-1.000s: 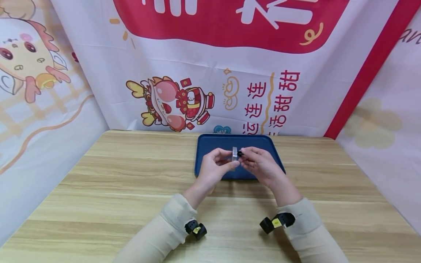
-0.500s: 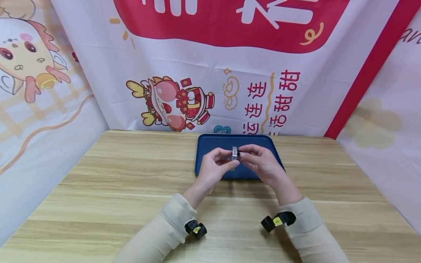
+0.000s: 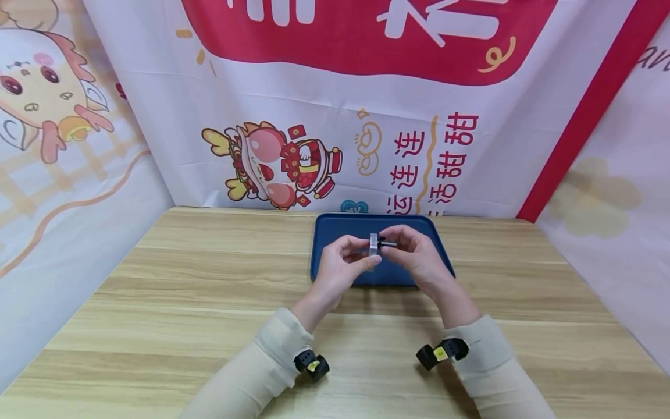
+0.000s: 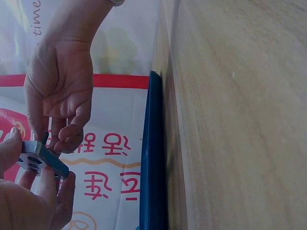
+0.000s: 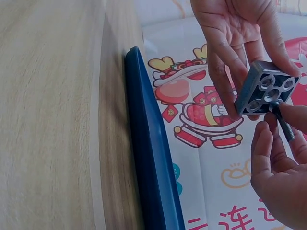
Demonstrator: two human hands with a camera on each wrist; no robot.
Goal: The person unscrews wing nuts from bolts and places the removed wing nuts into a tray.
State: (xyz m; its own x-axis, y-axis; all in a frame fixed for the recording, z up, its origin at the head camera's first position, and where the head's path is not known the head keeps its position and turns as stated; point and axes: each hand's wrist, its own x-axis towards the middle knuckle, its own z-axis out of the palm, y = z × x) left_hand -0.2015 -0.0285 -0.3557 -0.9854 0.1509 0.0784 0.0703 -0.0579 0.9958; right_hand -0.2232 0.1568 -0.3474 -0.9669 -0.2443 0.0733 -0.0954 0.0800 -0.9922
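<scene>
My left hand grips a small square metal block by its edges, above the blue tray. Several round holes show in its face in the right wrist view. From a corner of that face sticks a threaded bolt, dark where it meets the block; its silver shank points toward my right palm in the head view. My right hand pinches the bolt close to the block with thumb and fingertips. In the left wrist view the block sits between the left thumb and fingers, its far side hidden.
The blue tray lies near the back edge of the wooden table. A white and red printed cloth hangs right behind it. Both wrists carry black strapped cameras.
My right fingers have shifted and spread a little around the bolt, so its silver shank now shows. The left hand and the block have stayed in place.
</scene>
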